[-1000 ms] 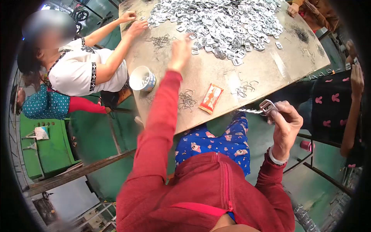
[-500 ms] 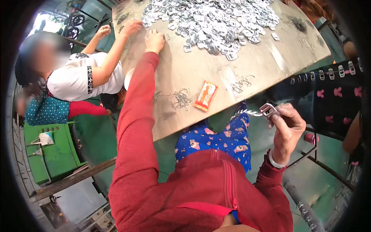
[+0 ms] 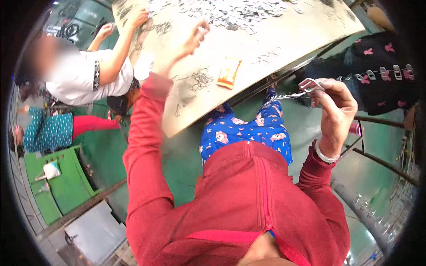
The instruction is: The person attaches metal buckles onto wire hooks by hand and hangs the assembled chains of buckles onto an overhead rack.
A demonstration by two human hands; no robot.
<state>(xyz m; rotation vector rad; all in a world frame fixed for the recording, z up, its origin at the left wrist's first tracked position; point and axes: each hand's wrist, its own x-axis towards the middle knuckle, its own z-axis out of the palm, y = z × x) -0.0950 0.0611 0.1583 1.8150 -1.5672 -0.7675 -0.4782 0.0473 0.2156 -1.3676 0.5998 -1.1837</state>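
My right hand [image 3: 336,108] is raised off the table's right side, thumb and fingers pinching a flat metal buckle [image 3: 310,85] with an open slot. A string of thin shiny metal pieces [image 3: 286,96] trails leftward from the buckle. Above the table, my left hand [image 3: 191,42] is blurred, its fingers curled together; whatever they hold is too small to make out. Below it lies a small heap of bent wire hooks [image 3: 202,79]. An orange and white packet [image 3: 229,73] rests on the tabletop [image 3: 177,117] beside that heap.
A large pile of metal buckles [image 3: 230,13] covers the table's far part, with more wire hooks [image 3: 266,56] nearer. On the left a co-worker in a white shirt [image 3: 75,73] reaches over the table. Another person in dark clothing [image 3: 377,71] is at right, before a line of hanging buckles [image 3: 384,74].
My left hand has lifted from near the pile's left edge and come back toward me. My right hand still holds the buckle. The view has shifted, so the table sits higher.
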